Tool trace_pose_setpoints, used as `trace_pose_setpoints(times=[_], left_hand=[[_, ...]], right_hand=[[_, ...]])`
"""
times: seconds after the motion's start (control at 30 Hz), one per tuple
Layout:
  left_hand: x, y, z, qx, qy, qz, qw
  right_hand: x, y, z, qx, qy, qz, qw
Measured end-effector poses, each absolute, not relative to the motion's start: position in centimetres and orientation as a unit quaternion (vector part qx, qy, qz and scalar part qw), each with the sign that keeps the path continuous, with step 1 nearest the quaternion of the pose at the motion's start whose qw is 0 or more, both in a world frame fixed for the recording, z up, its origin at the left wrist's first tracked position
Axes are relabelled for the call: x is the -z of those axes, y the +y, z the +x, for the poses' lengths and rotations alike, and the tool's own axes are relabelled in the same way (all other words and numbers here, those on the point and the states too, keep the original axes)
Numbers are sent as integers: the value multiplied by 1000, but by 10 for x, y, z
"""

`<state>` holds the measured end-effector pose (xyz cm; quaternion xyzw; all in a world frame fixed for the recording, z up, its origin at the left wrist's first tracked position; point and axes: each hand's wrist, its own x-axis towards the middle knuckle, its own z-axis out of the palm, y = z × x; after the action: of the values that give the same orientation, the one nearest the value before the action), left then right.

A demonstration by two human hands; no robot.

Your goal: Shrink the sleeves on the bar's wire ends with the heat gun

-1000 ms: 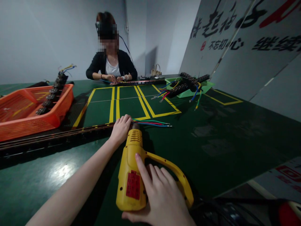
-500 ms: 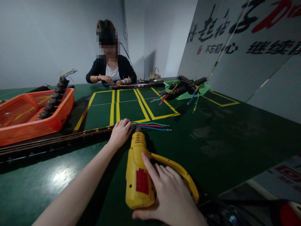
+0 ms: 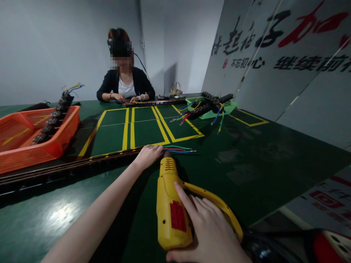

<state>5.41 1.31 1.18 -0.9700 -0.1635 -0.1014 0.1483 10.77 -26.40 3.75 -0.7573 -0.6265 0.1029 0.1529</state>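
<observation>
A yellow heat gun (image 3: 171, 204) is gripped in my right hand (image 3: 208, 226), index finger along its side. Its nozzle points away from me, close to a bundle of green, red and blue wires (image 3: 179, 149) with metal lugs at their ends. My left hand (image 3: 149, 156) is closed over these wires where they leave a long dark strip assembly (image 3: 82, 166) on the green table. The strip runs off to the left edge. Whether the nozzle touches the wires I cannot tell.
An orange basket (image 3: 57, 148) with a dark wired assembly (image 3: 56, 117) stands at left. Further back, a green basket (image 3: 233, 106) holds crossed assemblies with hanging wires. A person (image 3: 126, 84) sits across the table, hands on another strip. Yellow tape (image 3: 126, 128) marks the tabletop.
My left hand has slid slightly right along the wires, leaving less of them exposed. The heat gun has shifted a little right in view. The camera view has also turned slightly.
</observation>
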Motion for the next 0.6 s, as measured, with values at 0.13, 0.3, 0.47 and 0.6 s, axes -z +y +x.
trace_pose_setpoints(times=[0.13,0.3,0.47,0.6], left_hand=[[-11,12,55,109,-181,-968,137],[-8,10,55,132,-202,-961,135],[-7,10,53,141,-200,-961,128],[-5,9,47,171,-181,-961,123]], right_hand=[[-38,-264,109,-110,-628,-756,147],[-38,-264,108,-108,-631,-752,155],[-35,-266,108,-87,-631,-755,152],[-33,-266,108,-59,-642,-750,147]])
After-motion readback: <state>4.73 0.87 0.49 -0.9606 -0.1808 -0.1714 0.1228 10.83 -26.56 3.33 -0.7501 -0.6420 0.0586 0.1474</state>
